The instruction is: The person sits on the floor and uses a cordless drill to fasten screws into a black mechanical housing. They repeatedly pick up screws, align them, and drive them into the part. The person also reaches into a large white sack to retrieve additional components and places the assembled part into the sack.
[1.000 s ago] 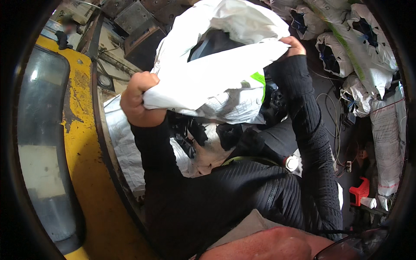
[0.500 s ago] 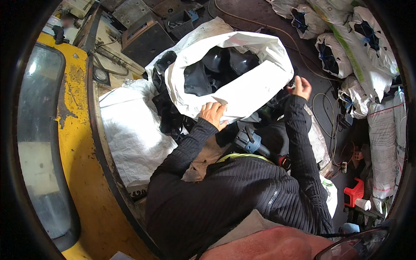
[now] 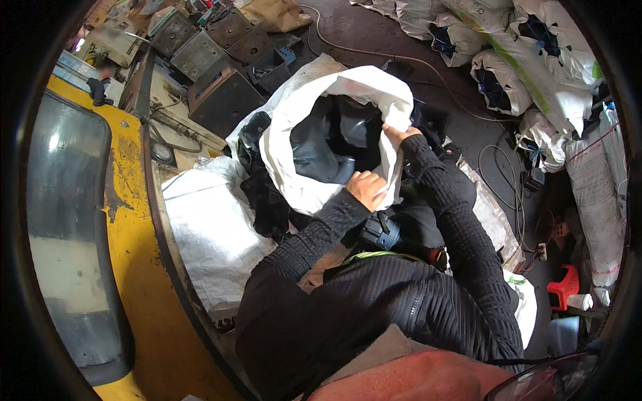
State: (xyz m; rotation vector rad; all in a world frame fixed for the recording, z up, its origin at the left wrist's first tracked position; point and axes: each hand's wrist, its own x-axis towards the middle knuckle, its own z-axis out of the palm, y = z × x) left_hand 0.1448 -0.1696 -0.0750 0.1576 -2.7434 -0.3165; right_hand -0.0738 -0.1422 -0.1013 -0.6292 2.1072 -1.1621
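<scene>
A white woven sack (image 3: pixel 279 144) stands before me with its rim folded outward and its mouth open. Glossy black moulded parts (image 3: pixel 313 148) lie inside; their exact kind is unclear. My left hand (image 3: pixel 366 190) is closed over the near edge of the rim, fingers curled inward. At the rim's right side, my right hand (image 3: pixel 400 136) grips the fabric, thumb and fingers pressed together. More black parts (image 3: pixel 257 184) are heaped outside, against the sack's left side. Below my left hand, a blue-grey tool-like object (image 3: pixel 380 232) rests near my lap.
A yellow machine panel (image 3: pixel 144 294) with a window runs along the left. White sheeting (image 3: pixel 214 220) lies beside it. Metal blocks (image 3: pixel 194 57) stand at the far left. Filled white sacks (image 3: pixel 501 87) line the right, with hoses (image 3: pixel 511 174) on the floor and a red plastic object (image 3: pixel 566 286) nearby.
My right hand has come left from beside the sack and taken hold of its rim. My left hand has shifted right along the near edge. The sack's mouth has become narrower and rounder.
</scene>
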